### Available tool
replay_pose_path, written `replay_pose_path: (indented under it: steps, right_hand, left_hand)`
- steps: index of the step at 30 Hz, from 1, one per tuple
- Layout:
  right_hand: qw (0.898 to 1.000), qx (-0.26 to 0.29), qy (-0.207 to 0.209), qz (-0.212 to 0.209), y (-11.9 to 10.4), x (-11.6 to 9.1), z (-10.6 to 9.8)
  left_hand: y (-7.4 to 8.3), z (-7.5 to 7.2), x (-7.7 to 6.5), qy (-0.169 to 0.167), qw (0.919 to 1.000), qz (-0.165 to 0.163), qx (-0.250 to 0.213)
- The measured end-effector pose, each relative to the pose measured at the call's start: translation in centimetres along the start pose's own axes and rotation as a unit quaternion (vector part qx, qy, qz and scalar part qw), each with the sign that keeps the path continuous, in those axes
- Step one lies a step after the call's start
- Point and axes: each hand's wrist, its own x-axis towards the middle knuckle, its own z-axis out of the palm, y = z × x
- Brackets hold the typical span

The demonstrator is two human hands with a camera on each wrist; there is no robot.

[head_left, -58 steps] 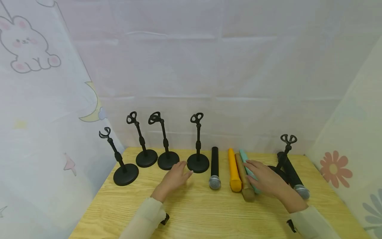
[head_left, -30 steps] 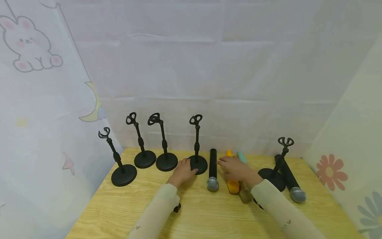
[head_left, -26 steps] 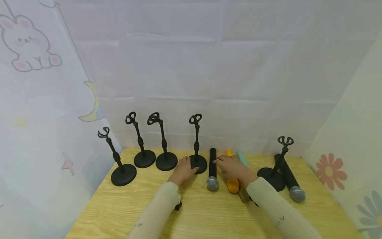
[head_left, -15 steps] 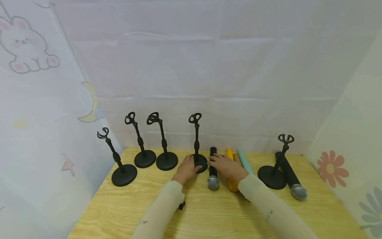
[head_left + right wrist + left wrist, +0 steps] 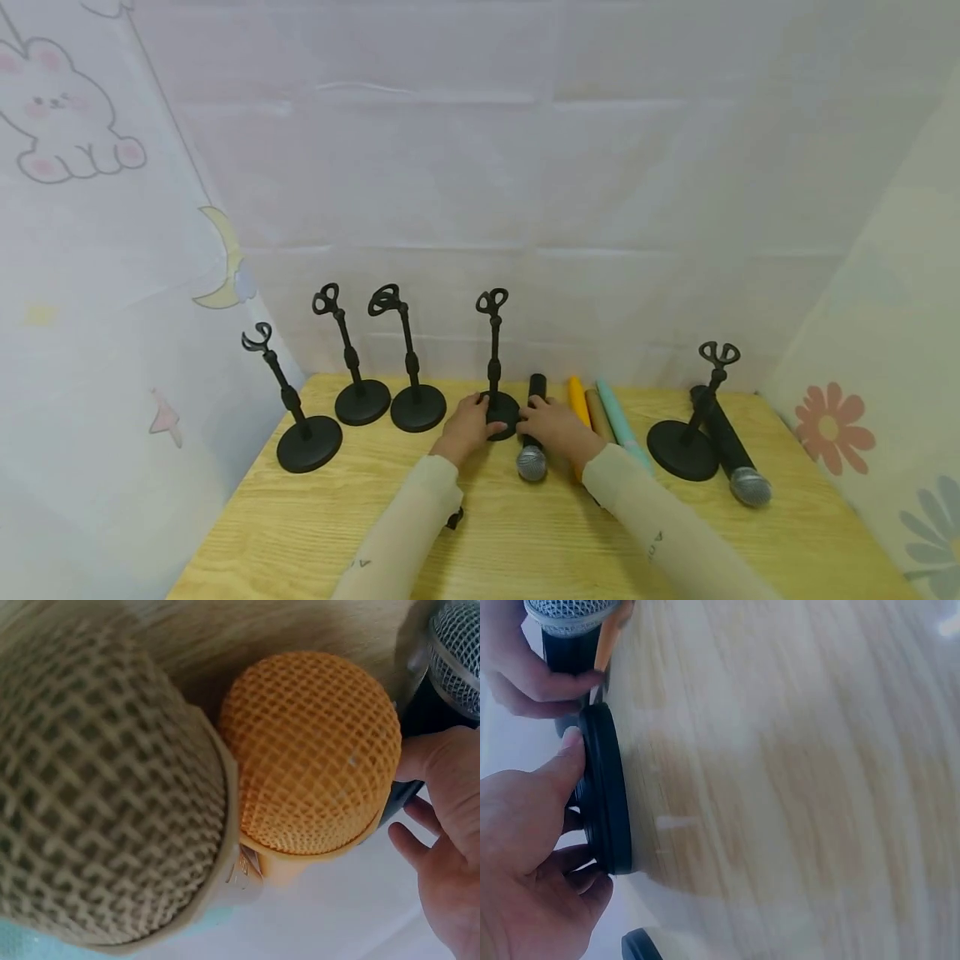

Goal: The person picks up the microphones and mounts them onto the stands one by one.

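My left hand (image 5: 467, 429) grips the round base of a black microphone stand (image 5: 494, 367), thumb on one side and fingers on the other in the left wrist view. The stand is upright, its clip holding nothing. Just right of it lies a black microphone (image 5: 532, 463) with a silver mesh head toward me. My right hand (image 5: 558, 429) holds its handle from above, thumb and fingers on either side. Beside that hand are an orange microphone (image 5: 311, 754), a tan microphone (image 5: 105, 787) and a mint-green microphone (image 5: 618, 417), partly covered by the hand and forearm in the head view.
Left of my hands stand three more black stands, among them a front-left stand (image 5: 309, 442) and a stand (image 5: 417, 408) nearest my left hand. At right, another stand (image 5: 682, 450) is beside a second black microphone (image 5: 731, 450). A cloth wall rises behind the wooden table (image 5: 495, 550).
My right hand has moved left from the mint-green microphone, over the tan and orange ones, to the black microphone. My left hand has moved right onto the stand's base.
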Motion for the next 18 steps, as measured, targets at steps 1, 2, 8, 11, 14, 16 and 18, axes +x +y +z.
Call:
replay_pose_path:
  steps: [1, 2, 8, 11, 14, 16, 18]
  right_hand:
    - [1.000, -0.006, 0.005, -0.005, 0.0, 0.0, 0.0]
    - [1.000, -0.004, 0.011, -0.009, 0.1, 0.0, -0.1]
    - [0.993, 0.030, 0.113, -0.035, 1.3, -0.6, -1.3]
    - [0.981, 0.059, 0.180, -0.037, 2.1, -1.3, -2.1]
    - [0.968, 0.109, 0.226, -0.025, 2.8, -2.0, -3.0]
    - [0.953, 0.156, 0.261, -0.010, 3.2, -2.6, -3.6]
    - [0.932, 0.210, 0.296, 0.005, 3.6, -3.1, -4.0]
  left_hand:
    - [-0.1, -0.1, -0.1, -0.002, 1.0000, 0.001, 0.005]
    - [-0.1, -0.2, -0.2, -0.005, 0.9999, 0.003, 0.010]
    - [-0.4, -0.5, -0.8, -0.012, 0.9996, 0.015, 0.019]
    - [-0.5, -0.8, -1.1, -0.021, 0.9994, 0.024, 0.015]
    - [-0.6, -0.9, -1.5, -0.035, 0.9985, 0.037, 0.018]
    - [-0.8, -0.9, -1.7, -0.041, 0.9979, 0.047, 0.018]
    - [-0.9, -0.9, -2.0, -0.045, 0.9973, 0.056, 0.012]
